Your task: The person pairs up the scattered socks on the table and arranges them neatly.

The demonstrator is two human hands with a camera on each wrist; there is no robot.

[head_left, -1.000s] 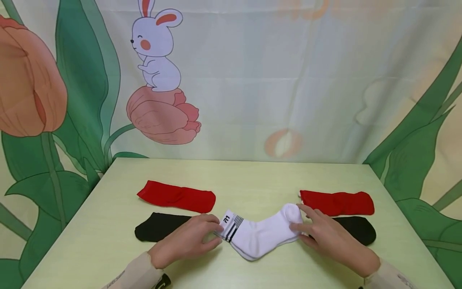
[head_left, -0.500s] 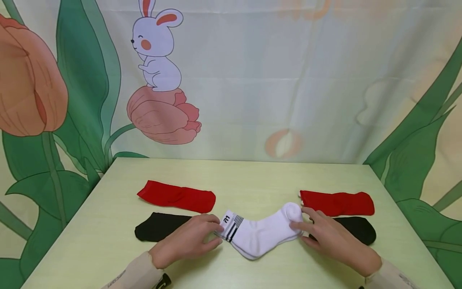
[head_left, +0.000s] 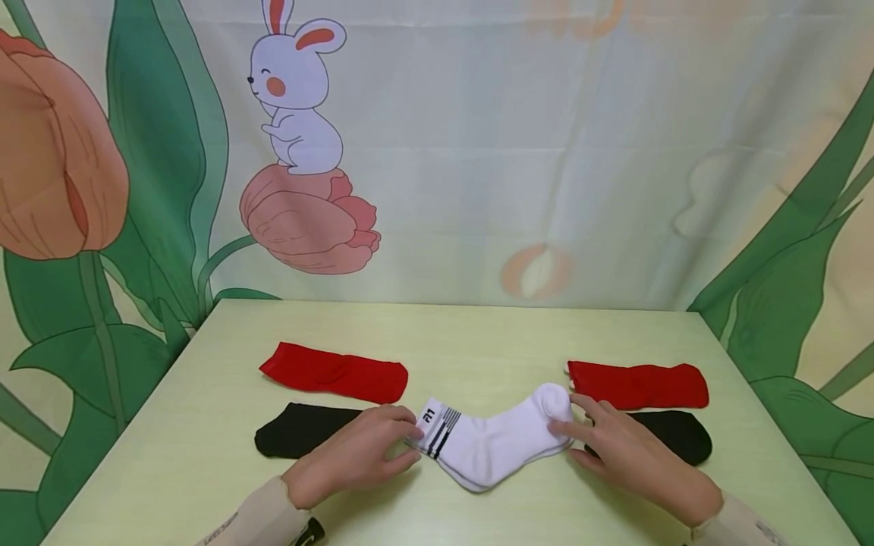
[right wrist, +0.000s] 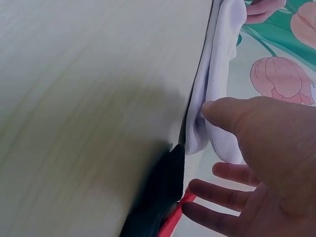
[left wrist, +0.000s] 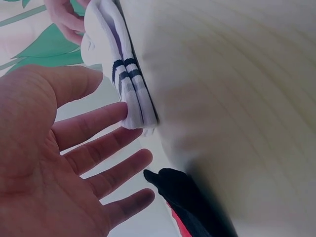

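Two white socks [head_left: 488, 447], one stacked on the other, lie across the table's middle with the striped cuff at the left and the toe end at the right. At the cuff is my left hand [head_left: 362, 451], its fingertips touching the edge; in the left wrist view its fingers [left wrist: 94, 123] are spread and nearly straight. My right hand [head_left: 624, 449] has its fingertips against the toe end, loosely bent and not wrapped round the socks. In the right wrist view the thumb [right wrist: 224, 111] lies right at the upper sock. Both sock layers [left wrist: 131, 84] show beside the left fingers.
A black sock [head_left: 300, 428] and a red sock [head_left: 334, 371] lie at the left. Another black sock [head_left: 676, 436], partly behind my right hand, and another red sock [head_left: 642, 384] lie at the right. A printed curtain [head_left: 451, 152] hangs behind the table [head_left: 478, 334].
The right fingers have eased very slightly rightward from the toe end. The left hand and the socks stay practically in place.
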